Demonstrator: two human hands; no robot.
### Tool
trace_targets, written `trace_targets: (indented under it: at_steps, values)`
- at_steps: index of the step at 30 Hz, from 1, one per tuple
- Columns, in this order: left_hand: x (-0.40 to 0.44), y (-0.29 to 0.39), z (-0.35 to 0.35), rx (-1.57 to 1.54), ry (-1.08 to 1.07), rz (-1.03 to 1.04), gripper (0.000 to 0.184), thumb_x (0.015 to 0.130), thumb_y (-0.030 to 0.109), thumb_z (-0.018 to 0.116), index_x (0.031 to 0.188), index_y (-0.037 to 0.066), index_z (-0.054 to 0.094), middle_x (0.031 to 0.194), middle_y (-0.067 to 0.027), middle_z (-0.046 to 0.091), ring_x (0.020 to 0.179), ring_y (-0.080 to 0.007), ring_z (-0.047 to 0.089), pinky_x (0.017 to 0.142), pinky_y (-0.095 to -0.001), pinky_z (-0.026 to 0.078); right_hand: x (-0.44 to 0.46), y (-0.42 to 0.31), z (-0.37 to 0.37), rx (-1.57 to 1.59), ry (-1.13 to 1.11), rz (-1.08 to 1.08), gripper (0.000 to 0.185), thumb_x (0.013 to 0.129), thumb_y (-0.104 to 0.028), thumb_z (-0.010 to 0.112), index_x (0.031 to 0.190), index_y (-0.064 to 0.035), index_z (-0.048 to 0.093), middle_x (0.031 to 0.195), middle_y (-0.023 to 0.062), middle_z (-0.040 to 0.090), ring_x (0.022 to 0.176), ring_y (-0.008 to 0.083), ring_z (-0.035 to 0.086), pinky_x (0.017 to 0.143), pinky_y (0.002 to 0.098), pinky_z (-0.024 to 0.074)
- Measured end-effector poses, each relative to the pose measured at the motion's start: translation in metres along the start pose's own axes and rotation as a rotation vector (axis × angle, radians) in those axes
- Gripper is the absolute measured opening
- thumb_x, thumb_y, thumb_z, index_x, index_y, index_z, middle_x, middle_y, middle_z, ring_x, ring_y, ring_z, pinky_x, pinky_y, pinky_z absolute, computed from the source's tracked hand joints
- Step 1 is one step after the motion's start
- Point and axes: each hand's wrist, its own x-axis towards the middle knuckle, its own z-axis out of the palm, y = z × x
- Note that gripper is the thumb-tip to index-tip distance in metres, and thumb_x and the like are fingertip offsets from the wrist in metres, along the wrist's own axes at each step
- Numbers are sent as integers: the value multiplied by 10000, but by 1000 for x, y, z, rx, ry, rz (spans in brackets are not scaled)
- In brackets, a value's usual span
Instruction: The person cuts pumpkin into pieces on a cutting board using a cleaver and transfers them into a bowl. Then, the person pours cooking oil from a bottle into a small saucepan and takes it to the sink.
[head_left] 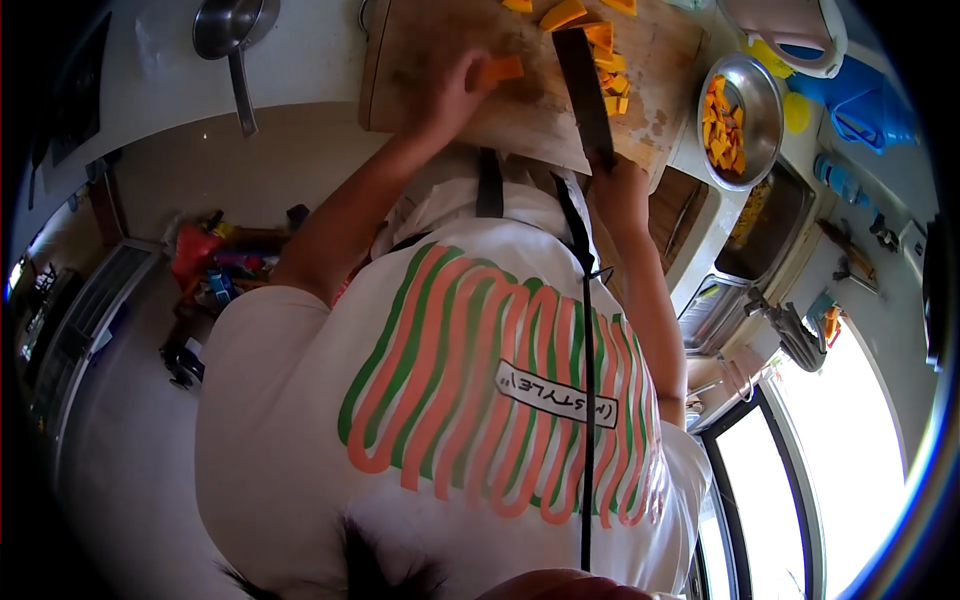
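My left hand (pixel 452 98) is over the left half of the wooden cutting board (pixel 415 65), its fingers closed round a piece of pumpkin (pixel 503 69). In my right hand (pixel 621 188), at the board's near edge, is the handle of a kitchen knife (pixel 583 92) with a broad dark blade. The blade reaches away from me across the board. Cut pumpkin pieces (pixel 613 84) lie just right of the blade, and larger orange wedges (pixel 563 14) are at its far end.
Right of the board stands a metal bowl (pixel 765 102) of cut pumpkin (pixel 722 128). Beyond the counter edge is a sink (pixel 783 222). A saucepan (pixel 226 28) rests on the left counter, its handle toward me. A blue container (pixel 862 105) sits at far right.
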Motion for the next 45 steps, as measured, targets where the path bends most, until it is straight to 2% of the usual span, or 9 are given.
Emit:
trace_targets:
  at_steps: [7,16,25,28,30,32,37,40,45]
  values:
    - [-10,6,15,19,168,156,361,724,104,810,1044,87,644,975,-92,626,869,-294,587,784,-379,497,-10,-18,7,37,33,-105,280,921,-281,605,876,-20,698,768,249,645,746,444,628,662,494,514]
    - [-14,11,23,79,189,176,352,696,151,809,981,83,612,887,-113,579,837,-338,534,712,-446,440,-8,-32,7,-139,-70,-34,237,928,-275,581,901,-78,710,796,210,674,758,417,653,693,488,538]
    - [-14,7,25,37,208,222,341,693,172,820,926,86,586,875,-118,563,826,-343,531,708,-448,439,21,-32,11,-368,-209,-65,287,949,-245,541,877,-7,683,834,247,664,806,429,648,696,484,526]
    - [-17,6,22,87,117,154,379,676,193,832,946,89,588,888,-114,566,844,-337,542,717,-442,452,46,-40,32,-450,-235,-25,241,940,-230,543,934,-38,687,929,249,671,874,399,662,743,453,548]
    - [-18,13,17,86,142,176,373,693,191,819,966,69,597,889,-124,574,829,-332,570,700,-430,471,63,-38,25,-544,-301,-225,238,936,-221,546,974,-29,681,950,257,663,902,400,654,746,453,547]
    - [-17,26,8,76,162,202,379,696,189,815,977,60,597,881,-124,576,805,-321,585,678,-419,481,61,-41,10,-306,-221,-137,308,946,-281,560,968,4,676,907,267,661,874,443,632,725,486,519]
    - [-18,22,4,39,168,217,425,671,182,827,996,61,582,846,-97,571,753,-288,589,636,-399,484,26,-40,-8,-240,-136,-187,309,958,-273,534,913,-15,696,820,246,660,798,424,646,712,494,531]
    - [-23,18,10,54,114,136,450,658,159,830,1032,82,592,1009,-113,612,921,-314,597,795,-424,487,8,-38,-9,-244,-80,-173,298,955,-280,543,902,-31,698,778,238,656,757,431,641,684,501,529]
    - [-22,19,10,42,163,144,459,651,174,841,1032,85,602,1012,-116,617,932,-320,596,807,-421,493,2,-34,-6,-328,-105,-153,299,953,-304,543,882,-60,702,752,227,660,723,429,646,662,502,533]
